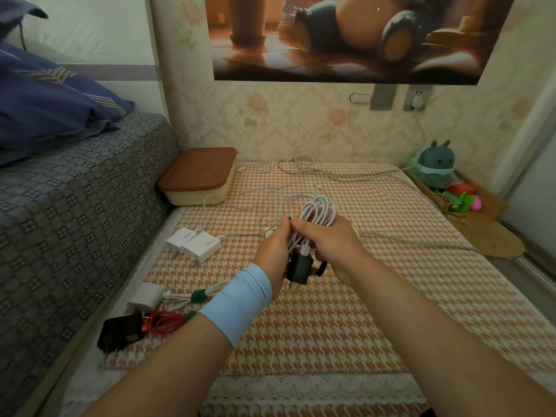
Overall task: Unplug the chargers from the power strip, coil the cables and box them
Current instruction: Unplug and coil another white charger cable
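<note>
My left hand (pixel 272 251) and right hand (pixel 329 240) grip the white coiled cable (pixel 319 210); the hanging black charger block (pixel 298 267) may tug loops loose.

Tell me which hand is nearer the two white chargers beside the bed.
Left. The left hand sits just right of the white chargers; the right hand is farther right, beyond the coiled cable both grip.

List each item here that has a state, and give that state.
Lidded box: closed.
White cable: coiled, gripped by left hand and right hand.
Black charger: unplugged, hanging between the hands.
White chargers: unplugged, lying flat.
Red cable: coiled, tied.
Other white cables: loose, uncoiled.
</note>
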